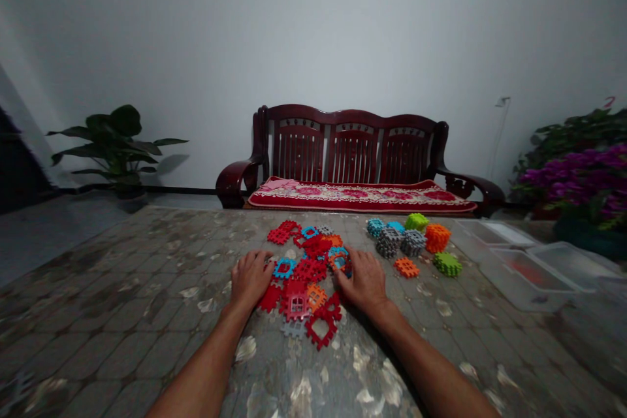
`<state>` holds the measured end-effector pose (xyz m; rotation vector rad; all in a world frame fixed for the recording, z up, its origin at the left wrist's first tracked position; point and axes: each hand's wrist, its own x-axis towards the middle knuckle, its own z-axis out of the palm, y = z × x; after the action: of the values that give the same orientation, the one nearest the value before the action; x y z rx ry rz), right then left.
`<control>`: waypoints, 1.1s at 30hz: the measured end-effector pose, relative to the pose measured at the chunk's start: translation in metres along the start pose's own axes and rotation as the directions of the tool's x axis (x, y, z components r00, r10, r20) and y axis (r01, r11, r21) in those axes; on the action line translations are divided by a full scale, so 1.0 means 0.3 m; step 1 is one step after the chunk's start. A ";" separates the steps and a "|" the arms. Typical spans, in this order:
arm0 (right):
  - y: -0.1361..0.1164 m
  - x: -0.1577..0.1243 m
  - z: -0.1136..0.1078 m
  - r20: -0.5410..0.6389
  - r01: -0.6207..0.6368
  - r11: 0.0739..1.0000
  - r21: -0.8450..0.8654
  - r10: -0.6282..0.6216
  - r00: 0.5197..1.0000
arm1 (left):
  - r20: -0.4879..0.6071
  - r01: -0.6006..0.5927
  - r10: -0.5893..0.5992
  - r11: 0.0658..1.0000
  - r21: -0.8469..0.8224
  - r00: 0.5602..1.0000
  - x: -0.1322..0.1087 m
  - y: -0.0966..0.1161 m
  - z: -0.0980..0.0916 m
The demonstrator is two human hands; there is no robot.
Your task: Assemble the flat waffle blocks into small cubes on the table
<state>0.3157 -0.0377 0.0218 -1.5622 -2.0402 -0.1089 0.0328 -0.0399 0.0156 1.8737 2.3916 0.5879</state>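
Observation:
A loose pile of flat plastic interlocking tiles (308, 269), mostly red with some blue, orange and grey, lies on the table between my two hands. At the pile's left side rests my left hand (251, 276), palm down, its fingertips close to a blue square tile with a red middle (285, 268). My right hand (365, 278) lies along the right side, thumb apart from the fingers, touching or right beside a blue and orange tile (337, 257). Nearest me are a red window tile (296, 305) and a red open-frame tile (321, 330). Neither hand visibly grips a tile.
To the right stand stacks of grey tiles (389, 241), orange tiles (437, 237) and green tiles (447, 264). Clear plastic boxes (531, 281) sit at the table's right. Beyond the patterned tablecloth (161, 287) is a dark wooden bench (353, 144); potted plants flank it.

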 end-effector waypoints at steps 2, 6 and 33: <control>0.023 -0.008 -0.010 -0.025 -0.013 0.998 0.061 0.015 1.000 | 0.003 -0.001 0.001 1.000 -0.001 1.000 0.001 -0.002 0.001; 0.111 -0.032 -0.048 -0.078 -0.011 0.991 0.135 0.022 0.997 | 0.011 -0.007 0.007 1.000 0.000 1.000 0.006 -0.008 0.007; 0.453 -0.077 -0.151 -0.072 -0.452 0.875 -0.173 0.446 0.892 | -0.001 -0.013 0.013 1.000 0.022 1.000 0.020 -0.026 0.027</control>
<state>0.4603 -0.0322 0.0126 -2.0991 -1.6269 -0.1474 0.0262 -0.0335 0.0067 1.8999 2.3977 0.5660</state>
